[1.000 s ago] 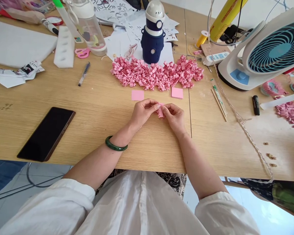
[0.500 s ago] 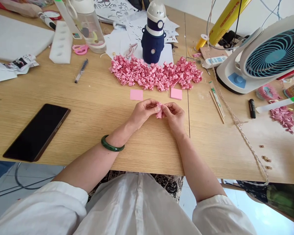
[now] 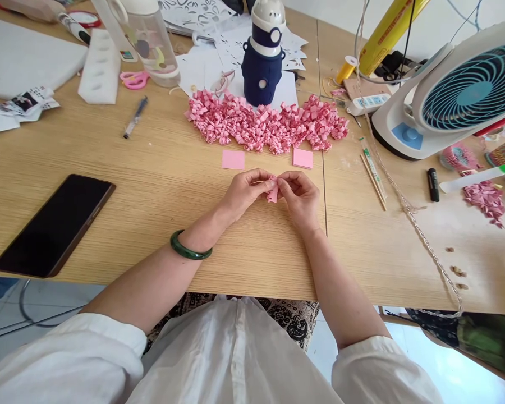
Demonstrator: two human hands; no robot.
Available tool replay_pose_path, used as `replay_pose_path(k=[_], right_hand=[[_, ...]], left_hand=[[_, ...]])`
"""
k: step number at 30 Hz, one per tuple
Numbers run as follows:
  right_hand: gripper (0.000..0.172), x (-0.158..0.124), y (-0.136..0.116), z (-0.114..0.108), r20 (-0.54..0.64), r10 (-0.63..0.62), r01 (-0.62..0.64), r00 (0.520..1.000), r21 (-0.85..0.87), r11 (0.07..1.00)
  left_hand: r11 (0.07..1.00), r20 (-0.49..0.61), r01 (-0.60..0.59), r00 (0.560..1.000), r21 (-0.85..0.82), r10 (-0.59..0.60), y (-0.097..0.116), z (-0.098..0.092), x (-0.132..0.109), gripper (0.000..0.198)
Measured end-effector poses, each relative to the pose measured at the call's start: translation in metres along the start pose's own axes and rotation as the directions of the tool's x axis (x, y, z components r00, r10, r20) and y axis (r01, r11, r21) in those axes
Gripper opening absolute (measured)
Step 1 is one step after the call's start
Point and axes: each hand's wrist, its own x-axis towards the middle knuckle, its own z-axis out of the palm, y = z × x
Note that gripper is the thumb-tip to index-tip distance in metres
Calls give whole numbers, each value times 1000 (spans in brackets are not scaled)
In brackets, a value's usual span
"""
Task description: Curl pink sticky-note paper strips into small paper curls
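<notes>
Between the fingertips of both hands is a small piece of pink paper, partly covered by the fingers. My left hand pinches it from the left, thumb on top, with a green bangle on that wrist. From the right, my right hand grips the same piece between thumb and forefinger. Just beyond the hands lie a flat pink paper rectangle and a small stack of pink paper. Behind these stretches a long heap of curled pink paper pieces.
A phone rests at the left, with a pen and pink scissors farther back. A navy bottle stands behind the heap. To the right are a fan, wooden sticks, a marker and a twisted cord.
Both hands keep their pinch on the pink paper, whose lower end now shows slightly differently. The camera view has shifted a little; the objects on the table look otherwise the same.
</notes>
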Motion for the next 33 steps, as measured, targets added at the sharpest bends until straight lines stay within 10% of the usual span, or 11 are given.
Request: replay_pose_path(k=[33], right_hand=[[12, -4, -6, -4, 129, -177, 212, 976, -340, 916]], left_hand=[[964, -73, -67, 993, 259, 88, 1, -4, 2, 11]])
